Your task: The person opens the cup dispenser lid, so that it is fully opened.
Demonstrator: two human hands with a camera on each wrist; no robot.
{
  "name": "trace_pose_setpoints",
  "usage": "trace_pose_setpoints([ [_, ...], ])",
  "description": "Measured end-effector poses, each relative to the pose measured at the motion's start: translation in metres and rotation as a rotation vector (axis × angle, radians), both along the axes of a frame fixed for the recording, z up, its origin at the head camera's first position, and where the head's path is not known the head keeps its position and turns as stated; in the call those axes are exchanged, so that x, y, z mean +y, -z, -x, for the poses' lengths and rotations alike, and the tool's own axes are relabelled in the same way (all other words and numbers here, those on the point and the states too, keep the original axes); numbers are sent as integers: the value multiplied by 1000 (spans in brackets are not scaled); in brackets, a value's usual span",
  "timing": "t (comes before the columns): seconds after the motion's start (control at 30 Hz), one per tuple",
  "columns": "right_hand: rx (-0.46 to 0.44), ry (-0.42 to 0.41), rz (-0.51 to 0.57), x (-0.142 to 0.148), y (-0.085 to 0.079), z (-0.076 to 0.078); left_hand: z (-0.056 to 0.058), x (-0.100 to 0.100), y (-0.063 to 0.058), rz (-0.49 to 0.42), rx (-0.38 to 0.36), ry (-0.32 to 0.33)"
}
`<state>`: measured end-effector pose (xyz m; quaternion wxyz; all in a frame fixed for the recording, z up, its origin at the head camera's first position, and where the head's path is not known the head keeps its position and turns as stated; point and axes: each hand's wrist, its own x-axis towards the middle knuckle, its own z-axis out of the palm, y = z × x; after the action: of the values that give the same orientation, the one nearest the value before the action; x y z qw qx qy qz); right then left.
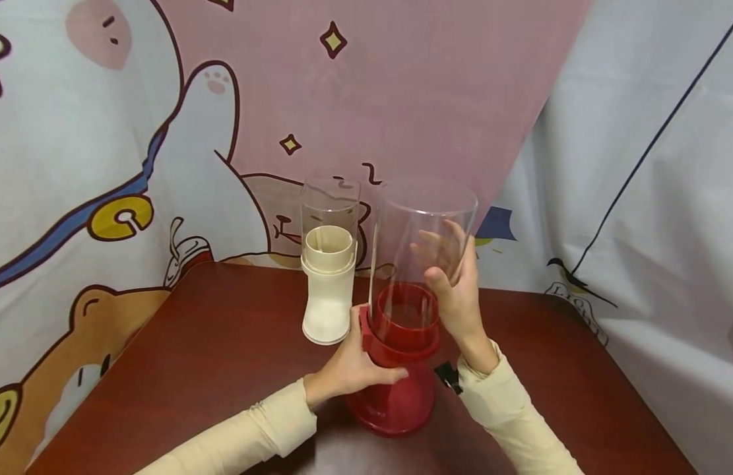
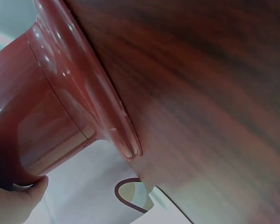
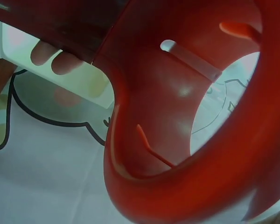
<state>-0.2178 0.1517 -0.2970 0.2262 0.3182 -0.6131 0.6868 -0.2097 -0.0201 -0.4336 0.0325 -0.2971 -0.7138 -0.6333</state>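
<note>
A tall clear plastic tube [image 1: 402, 244] stands in the collar of a glossy red stand [image 1: 396, 402]. My left hand [image 1: 348, 366] grips the stand below its collar, thumb across the front. Higher up on the right side, my right hand [image 1: 464, 297] holds the tube, and its fingers show through the clear wall. In the left wrist view the stand's flared base [image 2: 102, 88] sits close against the tabletop, with my left thumb [image 2: 30, 198] at its body. The red collar [image 3: 177, 88] fills much of the right wrist view, showing a slot and small tabs inside.
Just left of the red stand is a similar cream stand [image 1: 328, 307] with its own, narrower clear tube [image 1: 330, 198]. Both stand on a dark reddish-brown table [image 1: 223, 356]. A cartoon-printed cloth [image 1: 402, 86] hangs behind the table and along its sides.
</note>
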Motion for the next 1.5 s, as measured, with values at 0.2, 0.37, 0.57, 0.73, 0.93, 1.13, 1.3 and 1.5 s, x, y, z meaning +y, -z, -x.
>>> trace_pose_setpoints([
  [0.2, 32, -49, 57, 1, 3, 5, 1, 0, -2, -12, 20, -24],
  [0.37, 113, -73, 177, 3, 12, 2, 0, 1, 0, -30, 34, -7],
  [0.57, 173, -44, 180, 0, 15, -7, -1, 2, 2, -28, 80, -3],
  [0.73, 124, 28, 140, -5, 10, -16, 2, 4, 2, -37, 96, 9],
  [0.93, 63, 66, 71, -10, 3, -18, 2, 1, 4, -38, 88, 19],
  [1.13, 44, 74, 21, -8, 0, -12, 3, 0, 2, -39, 48, 42],
  [1.3, 30, 87, 29, -4, 0, -4, 3, 1, -1, -12, 13, 10],
  [1.5, 10, 87, 68, 0, 4, -1, 1, 3, -1, -12, 13, -17],
])
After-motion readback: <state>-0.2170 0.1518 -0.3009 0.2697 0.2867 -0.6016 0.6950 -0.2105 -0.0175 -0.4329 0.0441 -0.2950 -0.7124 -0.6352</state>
